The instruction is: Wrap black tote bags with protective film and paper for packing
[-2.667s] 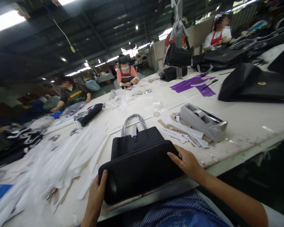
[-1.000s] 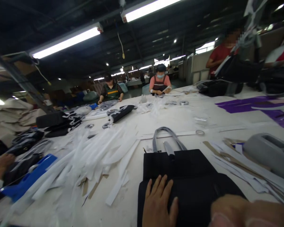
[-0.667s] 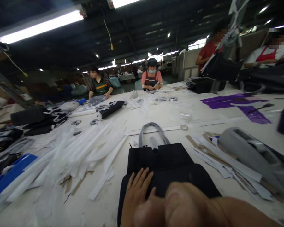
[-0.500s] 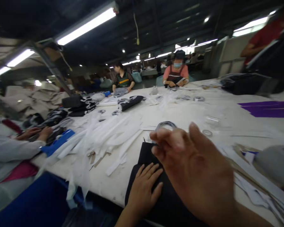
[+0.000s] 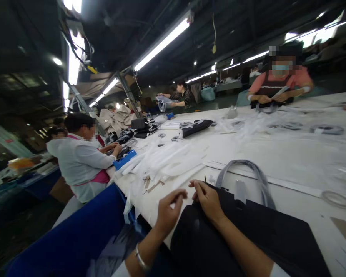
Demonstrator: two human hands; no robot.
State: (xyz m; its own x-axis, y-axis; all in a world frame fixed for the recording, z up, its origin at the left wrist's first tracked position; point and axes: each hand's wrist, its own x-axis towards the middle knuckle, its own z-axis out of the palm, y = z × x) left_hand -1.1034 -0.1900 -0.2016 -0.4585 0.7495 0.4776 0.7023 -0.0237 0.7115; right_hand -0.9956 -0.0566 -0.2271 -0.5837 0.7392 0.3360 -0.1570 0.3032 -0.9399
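Note:
A black bag (image 5: 276, 234) lies on the white table in front of me, its looped handle (image 5: 248, 165) wrapped in grey film and standing up at the far side. My right hand (image 5: 208, 201) is over the bag's left upper corner, with thumb and fingers pinched together. Just left of that corner, my left hand (image 5: 169, 211) is raised with its fingers curled in against the thumb. The fingertips of both hands face each other across a small gap. Whatever either pinch holds, if anything, is too small to make out.
White strips (image 5: 161, 161) lie across the table's left half. A tape roll (image 5: 336, 199) is at the right. Blue cloth (image 5: 75, 238) hangs beside the table edge. One co-worker (image 5: 83, 157) works at the left, another (image 5: 279, 84) across the table.
My view has swung left. My right hand has dropped from in front of the camera to the bag's corner; my left hand has lifted off the bag and curled. The handle now shows more fully.

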